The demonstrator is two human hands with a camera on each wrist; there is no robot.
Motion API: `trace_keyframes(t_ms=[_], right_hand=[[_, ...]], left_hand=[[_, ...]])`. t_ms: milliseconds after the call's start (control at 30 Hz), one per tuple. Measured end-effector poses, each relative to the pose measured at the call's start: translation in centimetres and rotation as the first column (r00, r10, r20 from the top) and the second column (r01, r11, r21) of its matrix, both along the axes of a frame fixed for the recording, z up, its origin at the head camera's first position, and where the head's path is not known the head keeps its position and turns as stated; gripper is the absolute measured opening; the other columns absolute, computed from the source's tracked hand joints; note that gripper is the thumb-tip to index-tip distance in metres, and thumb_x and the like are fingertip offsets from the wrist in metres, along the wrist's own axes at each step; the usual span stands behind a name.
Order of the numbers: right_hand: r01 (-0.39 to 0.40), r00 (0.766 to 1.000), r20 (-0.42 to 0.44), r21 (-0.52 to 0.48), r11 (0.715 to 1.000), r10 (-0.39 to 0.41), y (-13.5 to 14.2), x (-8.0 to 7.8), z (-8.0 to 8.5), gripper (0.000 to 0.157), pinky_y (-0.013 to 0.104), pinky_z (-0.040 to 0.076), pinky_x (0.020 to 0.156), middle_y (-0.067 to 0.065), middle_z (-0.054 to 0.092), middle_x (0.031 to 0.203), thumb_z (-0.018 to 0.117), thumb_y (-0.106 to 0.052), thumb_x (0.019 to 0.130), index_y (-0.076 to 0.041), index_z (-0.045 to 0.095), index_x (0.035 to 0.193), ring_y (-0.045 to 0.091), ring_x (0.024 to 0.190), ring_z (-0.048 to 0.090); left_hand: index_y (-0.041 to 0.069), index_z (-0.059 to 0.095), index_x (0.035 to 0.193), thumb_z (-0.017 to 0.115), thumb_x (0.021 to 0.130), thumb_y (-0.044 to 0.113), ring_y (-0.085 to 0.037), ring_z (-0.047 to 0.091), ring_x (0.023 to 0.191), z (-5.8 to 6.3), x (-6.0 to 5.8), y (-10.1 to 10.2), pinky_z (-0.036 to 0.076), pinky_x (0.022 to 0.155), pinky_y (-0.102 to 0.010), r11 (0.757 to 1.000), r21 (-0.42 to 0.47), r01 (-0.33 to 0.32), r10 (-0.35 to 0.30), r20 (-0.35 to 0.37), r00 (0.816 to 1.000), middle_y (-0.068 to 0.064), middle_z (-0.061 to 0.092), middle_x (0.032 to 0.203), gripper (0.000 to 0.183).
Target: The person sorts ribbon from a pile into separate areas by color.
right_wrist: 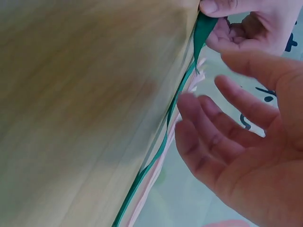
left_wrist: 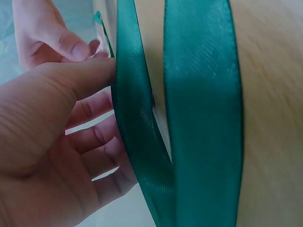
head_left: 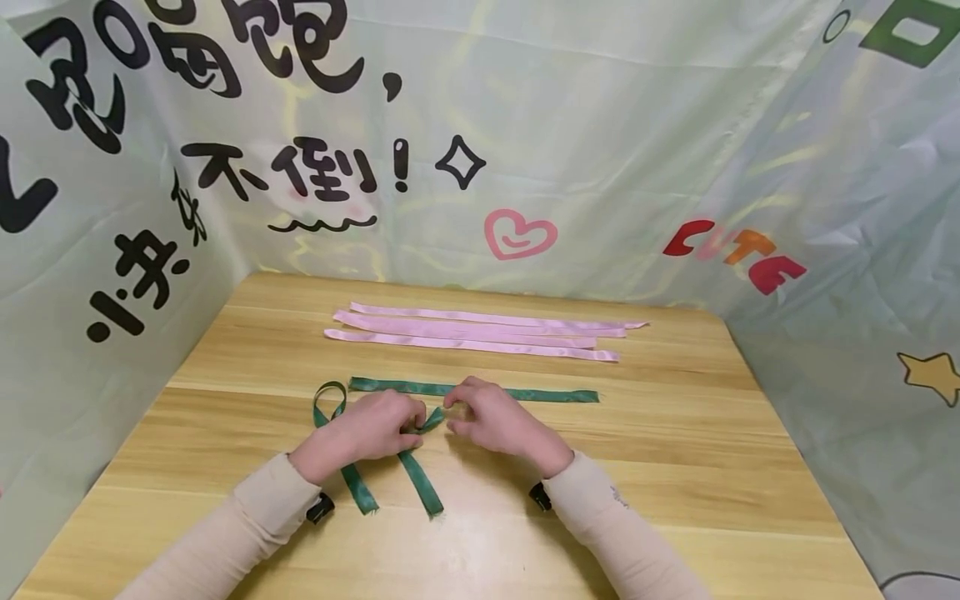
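My left hand (head_left: 375, 427) pinches a green ribbon (head_left: 423, 483) between thumb and fingers, over the middle of the table. To the left of that hand the ribbon forms a loop, and two tails run toward me. A short twisted end sticks out to the right of the fingertips. In the left wrist view, broad bands of the ribbon (left_wrist: 203, 118) pass in front of my left hand (left_wrist: 57, 123). My right hand (head_left: 498, 417) is just right of the short end. The right wrist view shows this hand (right_wrist: 246, 137) with loosely bent, spread fingers and nothing in them.
A second green ribbon (head_left: 551, 395) lies straight across the wooden table (head_left: 675, 500), just beyond my hands. Several pink ribbons (head_left: 480, 327) lie side by side farther back. Printed cloth (head_left: 600, 150) walls the table at the back and sides.
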State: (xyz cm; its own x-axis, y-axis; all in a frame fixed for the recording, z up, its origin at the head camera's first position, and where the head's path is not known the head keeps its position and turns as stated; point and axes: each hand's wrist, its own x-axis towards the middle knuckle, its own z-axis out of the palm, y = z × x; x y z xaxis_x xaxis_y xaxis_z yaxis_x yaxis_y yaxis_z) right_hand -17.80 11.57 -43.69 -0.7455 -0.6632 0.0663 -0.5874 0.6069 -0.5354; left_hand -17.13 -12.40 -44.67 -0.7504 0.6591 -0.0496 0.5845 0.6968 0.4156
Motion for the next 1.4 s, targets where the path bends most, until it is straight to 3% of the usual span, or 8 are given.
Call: trace_keyframes(t_ms=[67, 267, 500, 700, 900, 1200, 1400], right_hand=[[-0.037, 0.999, 0.012, 0.022, 0.999, 0.037, -0.3, 0.2, -0.1, 0.030, 0.029, 0.050, 0.075, 0.010, 0.070, 0.118, 0.074, -0.014, 0.098, -0.005, 0.070, 0.125, 0.015, 0.077, 0.057], [-0.108, 0.994, 0.028, 0.057, 0.992, 0.107, -1.2, 0.7, -0.6, 0.033, 0.025, 0.050, 0.079, 0.008, 0.071, 0.117, 0.078, -0.015, 0.094, -0.006, 0.072, 0.126, 0.017, 0.088, 0.060], [-0.137, 0.989, 0.050, 0.011, 0.991, 0.136, -1.1, 0.7, -0.7, 0.010, 0.022, 0.047, 0.079, -0.001, 0.072, 0.102, 0.075, -0.018, 0.099, -0.012, 0.077, 0.106, 0.010, 0.091, 0.060], [-0.117, 0.983, 0.137, -0.069, 0.991, 0.126, -0.9, 0.5, -0.5, 0.015, 0.021, 0.046, 0.073, -0.005, 0.067, 0.092, 0.067, -0.023, 0.105, -0.014, 0.075, 0.097, 0.008, 0.078, 0.056], [-0.111, 0.986, 0.112, -0.096, 0.989, 0.121, -0.3, 0.1, -0.2, 0.015, 0.019, 0.042, 0.067, -0.004, 0.070, 0.090, 0.067, -0.018, 0.105, -0.010, 0.078, 0.099, 0.006, 0.069, 0.050], [-0.025, 0.984, 0.171, -0.095, 0.995, 0.041, 1.6, -0.4, 0.4, 0.015, 0.021, 0.039, 0.058, -0.004, 0.068, 0.084, 0.066, -0.020, 0.104, -0.011, 0.078, 0.101, 0.002, 0.057, 0.043], [0.014, 0.987, 0.159, -0.093, 0.996, 0.001, 3.3, -0.6, 0.6, 0.015, 0.022, 0.039, 0.057, -0.002, 0.070, 0.084, 0.067, -0.020, 0.104, -0.011, 0.078, 0.102, 0.003, 0.054, 0.041]], left_hand=[[0.016, 0.067, 0.088, 0.077, 0.096, 0.017, -0.005, 0.044, 0.061, -0.1, 0.1, 0.0, 0.038, 0.060, -0.023, 1.000, 0.012, 0.006, -0.006, 0.020, 1.000, 0.010, 0.050, 0.066, 0.013], [0.021, 0.059, 0.079, 0.071, 0.100, 0.015, -0.002, 0.039, 0.057, -0.7, 0.5, 0.1, 0.034, 0.057, -0.021, 0.998, 0.047, 0.032, -0.034, 0.034, 0.999, 0.011, 0.042, 0.063, 0.025], [0.023, 0.061, 0.081, 0.069, 0.101, 0.018, 0.000, 0.038, 0.056, -0.6, 0.4, 0.2, 0.033, 0.058, -0.020, 0.986, 0.156, 0.055, -0.065, 0.062, 0.996, 0.012, 0.043, 0.063, 0.022], [0.018, 0.066, 0.083, 0.068, 0.103, 0.016, 0.001, 0.037, 0.056, -0.3, 0.2, 0.3, 0.033, 0.058, -0.019, 0.974, 0.213, 0.071, -0.082, 0.044, 0.996, 0.011, 0.044, 0.064, 0.020], [0.015, 0.072, 0.094, 0.067, 0.104, 0.017, 0.000, 0.038, 0.057, 0.1, 0.1, 0.1, 0.034, 0.058, -0.020, 0.974, 0.215, 0.077, -0.091, 0.052, 0.995, 0.011, 0.048, 0.067, 0.011], [0.016, 0.068, 0.087, 0.063, 0.106, 0.020, -0.001, 0.038, 0.058, 0.7, -0.2, -0.8, 0.036, 0.060, -0.021, 0.977, 0.209, 0.044, -0.056, 0.051, 0.997, 0.010, 0.045, 0.067, 0.020], [0.015, 0.070, 0.089, 0.062, 0.107, 0.018, 0.000, 0.037, 0.054, 1.2, -0.4, -1.3, 0.036, 0.057, -0.022, 0.973, 0.231, 0.017, -0.032, 0.060, 0.998, 0.010, 0.047, 0.065, 0.020]])
